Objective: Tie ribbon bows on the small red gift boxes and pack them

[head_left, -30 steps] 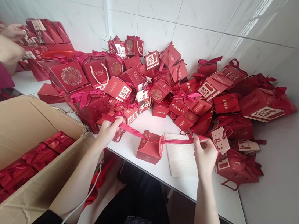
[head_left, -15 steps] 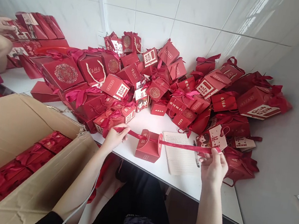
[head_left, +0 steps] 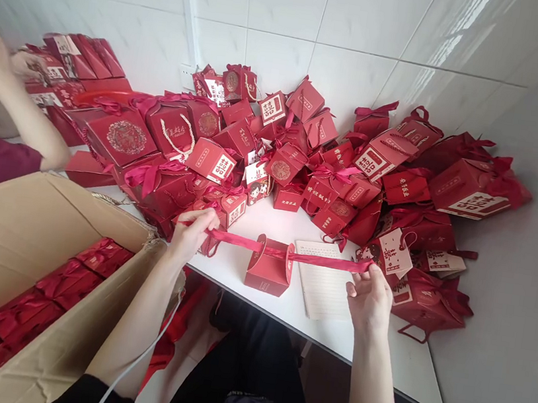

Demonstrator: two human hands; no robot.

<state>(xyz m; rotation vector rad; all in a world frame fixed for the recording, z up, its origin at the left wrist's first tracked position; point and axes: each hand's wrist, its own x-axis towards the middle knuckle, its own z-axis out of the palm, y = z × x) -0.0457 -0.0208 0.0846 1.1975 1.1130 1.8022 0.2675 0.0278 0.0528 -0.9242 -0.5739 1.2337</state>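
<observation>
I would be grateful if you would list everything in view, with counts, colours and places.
Gift box: one, red, near the table's front edge
Ribbon: one, red, through the gift box's top, stretched between both hands
Notepad: one, whitish, lined, right of the gift box
Piled boxes: many, overlapping, mostly red, along the table's back and sides
Carton: one, brown, lower left
Packed boxes: several, red, inside the carton
Table: one, white, centre
Tiled wall: one, white, behind
Co-worker's sleeve: one, maroon with white stripes, far left
Left hand: one, bare, pinching the ribbon
Right hand: one, bare, pinching its other end
</observation>
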